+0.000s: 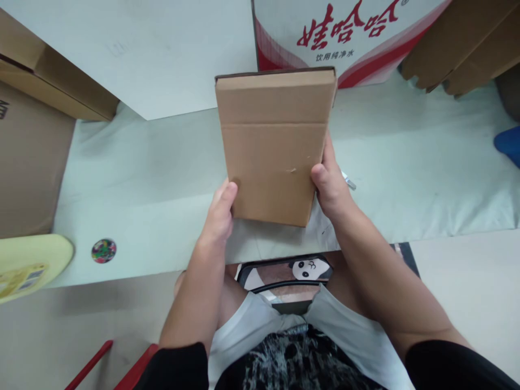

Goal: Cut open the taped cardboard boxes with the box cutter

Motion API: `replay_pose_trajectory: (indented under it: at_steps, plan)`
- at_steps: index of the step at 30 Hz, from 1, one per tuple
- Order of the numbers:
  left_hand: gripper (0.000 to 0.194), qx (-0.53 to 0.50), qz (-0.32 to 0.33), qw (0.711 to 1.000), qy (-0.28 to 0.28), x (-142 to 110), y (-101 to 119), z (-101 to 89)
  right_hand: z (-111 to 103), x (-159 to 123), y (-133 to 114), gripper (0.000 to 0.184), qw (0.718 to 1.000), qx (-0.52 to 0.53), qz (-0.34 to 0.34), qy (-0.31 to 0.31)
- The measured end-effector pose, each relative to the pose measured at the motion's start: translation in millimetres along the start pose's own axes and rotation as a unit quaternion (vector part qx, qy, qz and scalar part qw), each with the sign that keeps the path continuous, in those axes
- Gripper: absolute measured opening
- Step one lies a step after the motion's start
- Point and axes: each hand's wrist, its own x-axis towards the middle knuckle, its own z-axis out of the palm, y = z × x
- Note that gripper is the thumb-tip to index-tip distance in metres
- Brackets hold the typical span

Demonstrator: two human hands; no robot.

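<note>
A flat brown cardboard box (276, 151) is held up in front of me, its far end raised, over a bench with a pale green cover. My left hand (221, 211) grips its lower left edge, thumb on the near face. On the right edge, slightly higher, my right hand (330, 179) clasps it with the thumb on the face and the fingers mostly hidden behind. A crease runs across the box near its top, and a small scuff shows low on the right. Just past my right hand a small whitish object (349, 181) lies on the cover, partly hidden.
Behind the box stand a white panel (162, 54) and a red-and-white water carton (361, 49). Brown cartons (32, 157) fill the left side. A pale yellow container (32, 265) and a round colourful sticker (104, 251) are near the left front edge. Something blue (509, 145) sits far right.
</note>
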Motion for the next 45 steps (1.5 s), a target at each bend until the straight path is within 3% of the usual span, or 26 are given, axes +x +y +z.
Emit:
replay_pose_trajectory:
  at_steps: [5, 14, 23, 29, 34, 39, 45]
  plan:
    - [0.055, -0.022, 0.023, 0.996, 0.081, 8, 2, -4.0, -1, -3, 2, 0.097, 0.999, -0.034, 0.005, -0.024]
    - [0.052, -0.037, 0.000, 0.997, 0.071, 12, 6, -13.3, -4, -6, 15, 0.103, 0.997, -0.052, 0.007, -0.063]
    - [0.046, -0.041, -0.016, 0.996, 0.076, 15, 1, -14.2, -4, -7, 1, 0.093, 0.996, -0.061, 0.007, -0.068]
    - [0.039, -0.001, -0.097, 0.990, 0.103, 14, -1, -14.5, -6, -10, -3, 0.088, 0.997, -0.072, 0.007, -0.033]
    - [0.034, 0.071, -0.119, 0.983, 0.121, 12, 1, -11.5, -8, -11, -4, 0.081, 0.996, -0.083, 0.000, -0.037]
    - [0.023, 0.105, -0.052, 0.990, 0.084, 11, 1, -9.3, -11, -10, -4, 0.075, 0.995, -0.098, -0.005, -0.036]
    - [0.016, 0.171, -0.092, 0.980, 0.048, 13, 0, -10.2, -11, -10, -5, 0.074, 0.995, -0.097, 0.003, -0.029]
